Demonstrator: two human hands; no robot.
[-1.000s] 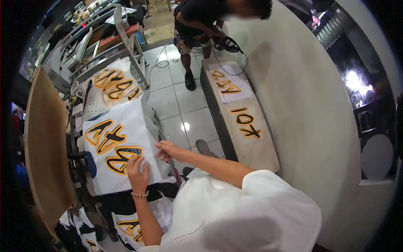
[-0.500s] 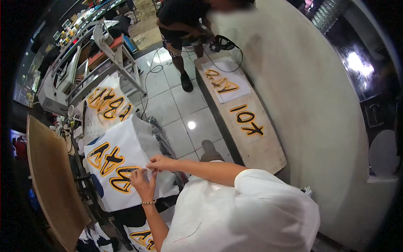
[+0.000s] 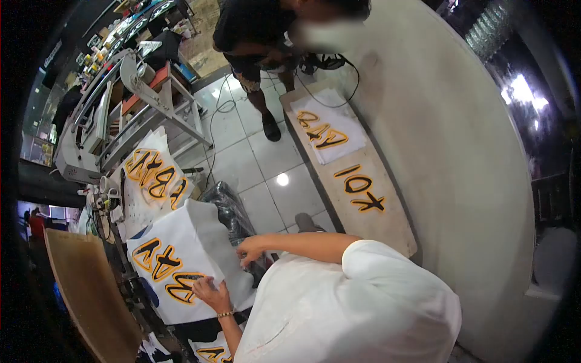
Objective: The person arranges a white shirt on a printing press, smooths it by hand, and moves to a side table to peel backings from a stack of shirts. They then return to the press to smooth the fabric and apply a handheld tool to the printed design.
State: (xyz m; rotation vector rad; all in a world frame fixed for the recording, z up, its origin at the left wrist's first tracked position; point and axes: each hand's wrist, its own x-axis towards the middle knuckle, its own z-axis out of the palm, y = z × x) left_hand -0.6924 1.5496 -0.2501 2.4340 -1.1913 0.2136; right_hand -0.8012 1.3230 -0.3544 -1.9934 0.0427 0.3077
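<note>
A white fabric sheet (image 3: 209, 233) with black letters outlined in orange lies over the work surface at the left. My left hand (image 3: 213, 295), with a beaded bracelet at the wrist, rests on it beside the lowest letter, fingers apart. By the sheet's right edge is my right hand (image 3: 249, 250), its fingers bent together; whatever is between them is too small to make out. Another lettered sheet (image 3: 154, 172) lies just beyond. Part of a third one (image 3: 212, 349) shows below my left forearm.
A long bench (image 3: 396, 227) bears lettered pieces (image 3: 330, 124). Near its far end a person (image 3: 251, 27) in dark clothes bends over. Dark plastic wrapping (image 3: 227, 209) lies beside the sheet. A metal-framed machine (image 3: 145, 85) stands upper left, a brown board (image 3: 91, 290) lower left.
My hands have moved apart: the right one has gone right to the sheet's edge, the left one slightly down. The sheet's right part has spread outward. The person by the bench leans further over.
</note>
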